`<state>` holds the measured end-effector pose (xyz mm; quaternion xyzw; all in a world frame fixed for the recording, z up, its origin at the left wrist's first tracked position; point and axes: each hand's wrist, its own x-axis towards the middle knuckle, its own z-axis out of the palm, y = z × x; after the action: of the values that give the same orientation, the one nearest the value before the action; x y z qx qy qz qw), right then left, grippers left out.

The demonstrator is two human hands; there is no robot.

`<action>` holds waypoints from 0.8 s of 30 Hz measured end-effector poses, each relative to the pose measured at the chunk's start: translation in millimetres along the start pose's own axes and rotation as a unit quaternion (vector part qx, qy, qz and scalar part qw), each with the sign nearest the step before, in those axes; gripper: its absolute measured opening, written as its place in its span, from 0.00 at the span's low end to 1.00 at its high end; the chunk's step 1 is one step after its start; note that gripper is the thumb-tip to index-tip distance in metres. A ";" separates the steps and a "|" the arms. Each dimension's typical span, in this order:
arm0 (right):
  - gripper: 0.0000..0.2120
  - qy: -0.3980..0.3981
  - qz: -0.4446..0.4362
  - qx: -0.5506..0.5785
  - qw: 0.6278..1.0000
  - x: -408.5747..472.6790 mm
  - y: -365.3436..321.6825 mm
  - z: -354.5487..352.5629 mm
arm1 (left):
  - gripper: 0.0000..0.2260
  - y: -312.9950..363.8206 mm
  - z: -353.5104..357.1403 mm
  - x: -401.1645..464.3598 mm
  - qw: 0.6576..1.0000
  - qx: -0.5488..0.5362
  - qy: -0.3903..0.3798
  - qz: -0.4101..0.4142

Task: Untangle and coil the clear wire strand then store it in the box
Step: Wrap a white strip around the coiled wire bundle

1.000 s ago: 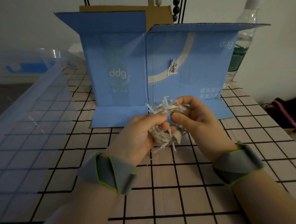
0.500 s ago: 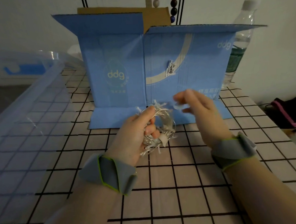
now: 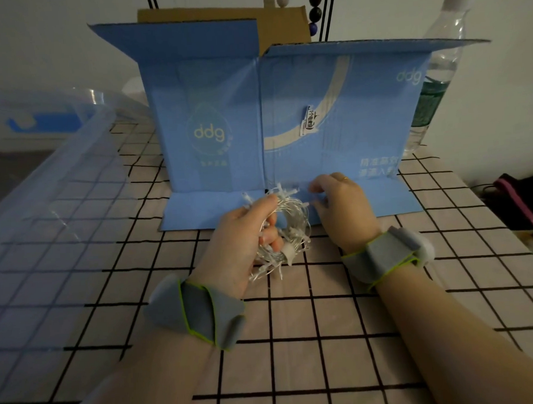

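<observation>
While the left hand clenches the coiled clear wire strand steady, the right hand seemingly pinches its loose end.

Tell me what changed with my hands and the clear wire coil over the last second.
The right hand let go of the coiled clear wire strand, drew away to the right, and has now come back with its fingertips at the coil's upper right edge. The left hand kept its grip on the coil throughout. The open blue cardboard box and the clear plastic water bottle stayed put.
</observation>
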<state>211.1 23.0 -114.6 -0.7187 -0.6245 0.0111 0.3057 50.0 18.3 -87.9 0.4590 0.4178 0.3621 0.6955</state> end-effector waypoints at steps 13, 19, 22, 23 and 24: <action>0.17 -0.006 0.051 0.416 0.908 -39.6 -34.9 -45.1 | 0.18 2.4 -1.0 -4.3 1.000 0.006 0.022 0.010; 0.16 -0.044 -0.019 0.484 0.874 -44.0 -42.1 -55.2 | 0.18 4.3 -2.7 -4.7 0.999 -0.017 0.025 0.019; 0.18 -0.072 -0.037 0.504 0.860 -47.1 -45.6 -54.2 | 0.17 5.0 -1.9 -4.7 0.999 -0.032 0.032 0.028; 0.16 -0.082 -0.041 0.497 0.863 -47.8 -46.4 -53.2 | 0.17 5.0 -1.6 -5.1 0.999 -0.030 0.032 0.032; 0.13 -0.090 -0.047 0.482 0.870 -48.5 -46.4 -52.1 | 0.17 5.2 -1.5 -5.7 0.998 -0.024 0.033 0.037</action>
<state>179.8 -41.5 -68.9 -0.4480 -0.5995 0.3611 0.5564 45.8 15.3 -81.9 0.4450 0.4141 0.4127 0.6783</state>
